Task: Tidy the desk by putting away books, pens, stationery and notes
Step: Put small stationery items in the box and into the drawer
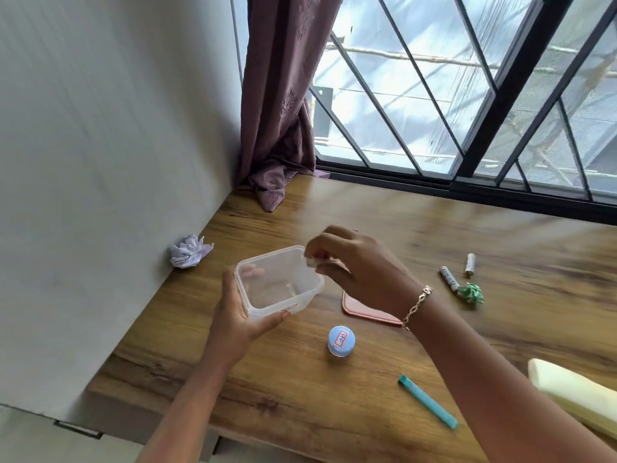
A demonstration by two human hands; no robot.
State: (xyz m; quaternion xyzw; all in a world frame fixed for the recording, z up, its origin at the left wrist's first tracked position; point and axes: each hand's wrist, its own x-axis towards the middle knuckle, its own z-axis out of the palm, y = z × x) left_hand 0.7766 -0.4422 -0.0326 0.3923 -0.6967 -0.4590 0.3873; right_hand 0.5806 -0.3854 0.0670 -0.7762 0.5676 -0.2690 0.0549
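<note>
A clear plastic box point(280, 285), open and with nothing plainly seen inside, is held near the left end of the desk point(384, 222). It is gripped from the side by the left hand point(233, 315), with the thumb laid along the near wall and the fingers seen through the far side. Whether the box rests on the wood or is lifted clear cannot be told.

Over the box's right rim a small pale thing point(312, 262) is pinched between the fingertips of the right hand point(357, 262). It is blurred, and what it is cannot be made out.

The box is judged to be light, thin-walled and somewhat springy, with smooth sides that may slip. It is best taken across a corner or under the rim rather than squeezed at mid-wall. The pinched thing is taken to be nearly weightless, so a fingertip hold should be enough.

Just beside the box, partly under the right wrist, a flat pink lid point(367, 312) is lying. Nearer the front a small bottle with a blue cap point(341, 340) is standing, and a teal pen-like stick point(427, 401) lies beyond it to the right.

Further right two small cylinders point(449, 279) and a crumpled green scrap point(471, 293) are found close together. A ball of crumpled white paper point(190, 255) is lodged against the wall on the left.
</note>
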